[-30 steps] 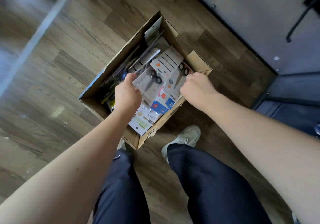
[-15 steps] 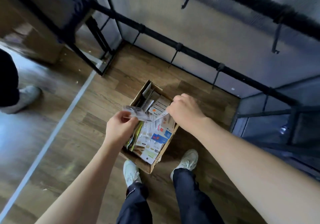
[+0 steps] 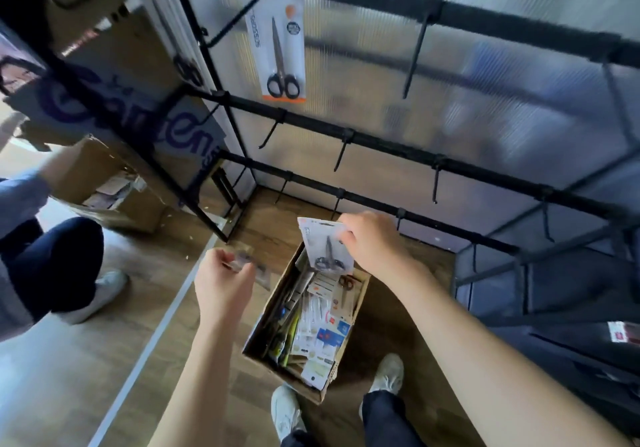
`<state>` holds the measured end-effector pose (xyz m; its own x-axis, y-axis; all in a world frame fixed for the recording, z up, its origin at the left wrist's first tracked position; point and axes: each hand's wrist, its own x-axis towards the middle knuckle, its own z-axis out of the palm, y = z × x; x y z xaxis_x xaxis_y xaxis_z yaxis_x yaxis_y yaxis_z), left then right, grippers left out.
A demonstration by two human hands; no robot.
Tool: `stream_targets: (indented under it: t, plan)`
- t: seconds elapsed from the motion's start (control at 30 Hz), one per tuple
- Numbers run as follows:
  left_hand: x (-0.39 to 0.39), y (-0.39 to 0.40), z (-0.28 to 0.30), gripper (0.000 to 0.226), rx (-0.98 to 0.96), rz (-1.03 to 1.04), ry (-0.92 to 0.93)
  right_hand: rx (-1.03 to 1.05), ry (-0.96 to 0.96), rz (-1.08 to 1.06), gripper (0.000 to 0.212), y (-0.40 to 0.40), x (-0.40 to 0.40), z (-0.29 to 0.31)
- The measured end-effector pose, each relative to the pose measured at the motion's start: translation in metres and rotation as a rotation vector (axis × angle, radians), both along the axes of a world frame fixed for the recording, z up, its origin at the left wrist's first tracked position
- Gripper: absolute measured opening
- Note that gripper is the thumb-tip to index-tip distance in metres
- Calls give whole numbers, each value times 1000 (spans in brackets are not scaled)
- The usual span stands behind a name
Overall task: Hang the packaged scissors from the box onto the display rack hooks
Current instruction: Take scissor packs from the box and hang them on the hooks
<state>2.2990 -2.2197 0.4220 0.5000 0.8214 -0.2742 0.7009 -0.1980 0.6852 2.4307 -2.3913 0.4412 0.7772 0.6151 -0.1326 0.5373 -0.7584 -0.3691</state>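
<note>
You have lifted both hands clear of the open cardboard box (image 3: 258, 322) since half a second ago. Your right hand (image 3: 372, 244) pinches a white-carded pair of scissors (image 3: 325, 247) above the box, below the black rack hooks (image 3: 341, 152). Your left hand (image 3: 221, 282) grips a blurred, seemingly clear-wrapped packet (image 3: 254, 268). An orange-trimmed scissors pack (image 3: 278, 39) already hangs above. A bystander's dark-trousered leg (image 3: 52, 263) stands left.

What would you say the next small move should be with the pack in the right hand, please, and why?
Probably lift the right hand and its scissors pack toward an empty hook on the rack. The pack is already clear of the box, and only one pack hangs so far.
</note>
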Motion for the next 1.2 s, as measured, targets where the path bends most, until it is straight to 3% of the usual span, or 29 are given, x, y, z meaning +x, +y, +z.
stream_targets:
  t: [0.1, 0.33, 0.53, 0.87, 1.0, 1.2]
  plan:
    - [-3, 10, 36, 18, 25, -93, -30, 66, -65, -39, 15, 0, 2, 33]
    - [-2, 14, 103, 46, 147, -293, -109, 175, -129, -51, 18, -1, 3, 94]
    - [10, 12, 156, 12, 421, -323, -302, 230, -131, -43, 16, -17, -2, 138]
    - [23, 10, 228, 18, 401, -450, -648, 280, -105, -85, 6, -49, -9, 193]
    - [28, 13, 242, 26, 437, -483, -629, 323, -161, -91, 2, -48, -8, 208]
    - [37, 10, 266, 42, 501, -551, -657, 456, -275, -142, 17, -51, 2, 233]
